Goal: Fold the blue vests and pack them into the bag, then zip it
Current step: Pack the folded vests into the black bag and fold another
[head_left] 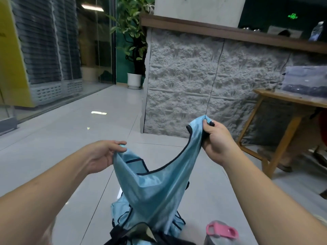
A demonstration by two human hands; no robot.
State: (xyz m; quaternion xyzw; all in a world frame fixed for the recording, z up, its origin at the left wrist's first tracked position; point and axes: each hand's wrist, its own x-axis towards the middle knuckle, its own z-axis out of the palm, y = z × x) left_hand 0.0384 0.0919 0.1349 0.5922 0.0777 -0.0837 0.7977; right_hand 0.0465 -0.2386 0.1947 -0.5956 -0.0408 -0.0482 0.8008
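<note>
A person holds up a light blue shiny vest with dark navy trim [152, 190] in both hands, above a floor of pale grey glossy tiles [70, 131]. The left hand [104, 154] pinches one top corner of the vest between the thumb and the curled fingers. The right hand [215, 138] is higher and farther forward, and its fingers are closed around the other top corner, which is bunched in the grip. The two hands are well apart, so the trimmed edge of the vest hangs between them in a curve. The body of the vest drops down to the bottom of the view.

Under the hanging vest there is a heap of more light blue vests with the same dark trim [122, 211], lying on the floor. Just below them, at the bottom edge, is a black bag [120, 234], only partly in view; I cannot tell if it is open or zipped. To the right of the bag stands a grey bottle with a pink lid [221, 232], near the right forearm.

Farther back is a counter with a rough grey stone-like front [185, 82] and a brown wooden top. At the right stands a wooden table [283, 110] with a clear plastic package of dark things on it. A green plant in a white pot [134, 80] stands at the left end of the counter.
</note>
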